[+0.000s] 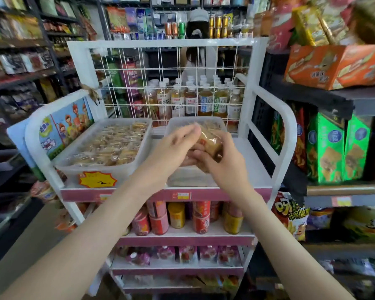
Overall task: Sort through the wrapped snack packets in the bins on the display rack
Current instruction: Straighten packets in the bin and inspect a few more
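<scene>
At centre frame, over the right bin (188, 178) on the top shelf of the white display rack (287, 131), a clear-wrapped snack packet (210, 142) is held up just above the bin. The right hand (227, 167) grasps it, fingers curled round its lower part. The left hand (173, 148) reaches in from the left with its fingertips at the wrapper's upper edge; whether they pinch it or merely touch it cannot be told. The left bin (95, 168), centre left, is filled with similar packets (110, 146).

Handling (judged): each packet is probably light, with slippery, crinkling film and a brittle baked piece inside. It is best taken across its broad faces or by the sealed end, without squeezing.
</scene>
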